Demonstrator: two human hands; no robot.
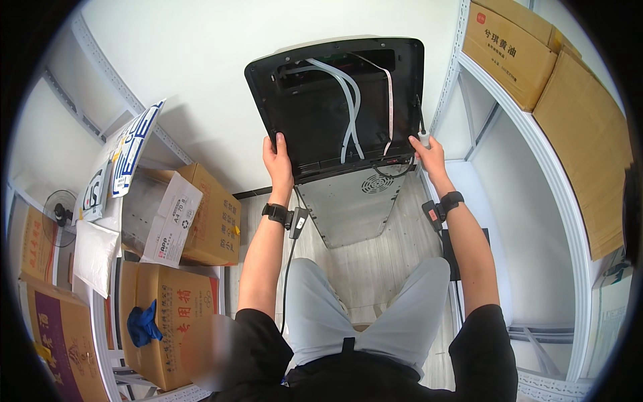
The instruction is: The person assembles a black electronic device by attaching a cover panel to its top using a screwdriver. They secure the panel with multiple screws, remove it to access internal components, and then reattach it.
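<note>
A large black panel (315,120) with rounded corners tilts up at the top of a floor-standing metal cabinet (345,211). My left hand (278,164) grips its lower left edge, thumb on the near face. On the other side, my right hand (431,163) is closed at the lower right edge, beside a small white cylindrical piece (423,138) on a thin black rod or cable. Two pale grey tubes (349,110) and a thin pinkish-white ribbon cable (390,100) run down the panel's inner face. Below them, a black cable (392,174) loops near the joint. Most fingers are hidden behind the panel.
Shelving stands on both sides. Cardboard boxes (211,221) and a white bag (97,258) crowd the left; a blue cloth (144,323) lies on a lower box. At right, a carton (509,50) sits on a white shelf (522,127). A white wall (201,60) is behind.
</note>
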